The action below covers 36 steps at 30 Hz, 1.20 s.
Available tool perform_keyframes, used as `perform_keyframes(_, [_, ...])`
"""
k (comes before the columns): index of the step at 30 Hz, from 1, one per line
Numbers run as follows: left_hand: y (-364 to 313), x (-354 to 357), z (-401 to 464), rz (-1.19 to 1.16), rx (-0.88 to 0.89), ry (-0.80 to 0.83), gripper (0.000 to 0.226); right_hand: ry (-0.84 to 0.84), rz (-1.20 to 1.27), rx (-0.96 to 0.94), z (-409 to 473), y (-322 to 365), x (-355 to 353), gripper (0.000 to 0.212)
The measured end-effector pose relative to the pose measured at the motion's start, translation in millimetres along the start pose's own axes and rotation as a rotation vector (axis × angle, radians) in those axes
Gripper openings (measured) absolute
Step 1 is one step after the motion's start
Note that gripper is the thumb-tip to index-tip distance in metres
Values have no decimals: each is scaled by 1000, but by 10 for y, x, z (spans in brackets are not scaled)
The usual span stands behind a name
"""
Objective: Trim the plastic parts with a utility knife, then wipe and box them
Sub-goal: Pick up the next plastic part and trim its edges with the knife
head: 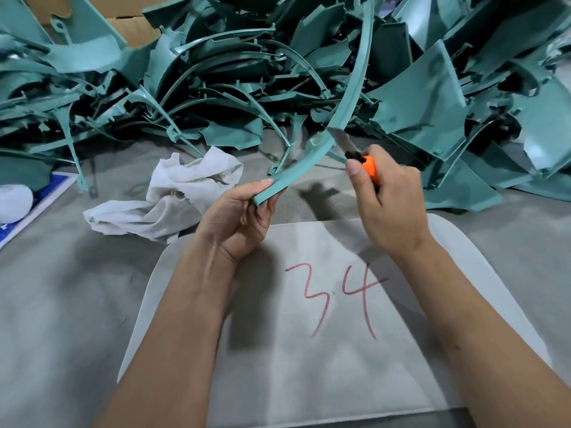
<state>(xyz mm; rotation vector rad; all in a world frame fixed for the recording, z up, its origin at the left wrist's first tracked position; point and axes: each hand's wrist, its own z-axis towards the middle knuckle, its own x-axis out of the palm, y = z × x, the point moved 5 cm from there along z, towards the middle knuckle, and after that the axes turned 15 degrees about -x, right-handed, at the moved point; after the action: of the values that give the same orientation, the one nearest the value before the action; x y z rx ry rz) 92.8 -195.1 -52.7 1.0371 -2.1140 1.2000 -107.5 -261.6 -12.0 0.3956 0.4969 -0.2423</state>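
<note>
I see a white cloth [167, 196] on the grey worktop [61, 304]. My left hand [241, 217] pinches the curved teal strip [346, 103] at its lower end. My right hand [383, 199] grips the orange utility knife [360, 156], blade touching the strip.

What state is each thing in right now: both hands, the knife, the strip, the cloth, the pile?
Left hand: grips the near end of the curved strip.
Right hand: grips the knife handle.
Knife: blade out, edge against the strip.
Curved strip: held up off the table, being trimmed.
Cloth: crumpled on the table, untouched.
Pile of plastic parts: heaped loose behind, unboxed.
Cardboard box: partly hidden behind the pile.
</note>
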Motion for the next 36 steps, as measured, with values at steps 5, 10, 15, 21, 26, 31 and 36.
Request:
perform_keyframes(5, [-97,-36,-171,219,-15,26,26,-90,-59,99,-15,-229,-153,39])
perform_keyframes(10, [-148,0,-229,258,74,37,26,-205,-82,187,-50,-386,-275,41])
perform_keyframes(15, [-254,-184,-104,134,138,-122,24,-159,11,74,-40,-205,-172,38])
perform_keyframes(21, [-209,-135,-103,157,67,13,54,120,-17,-92,-15,5,65,34])
perform_keyframes(26, [-218,-159,-126,158,14,27,31,29,-25,-36,-30,-125,-67,39])
perform_keyframes(31, [-234,-212,-160,215,2,-21,28,-80,-89,-6,-20,-193,-189,36])
perform_keyframes(36, [-269,-280,-201,265,2,-87,26,-115,-107,49,-31,-275,-243,36])
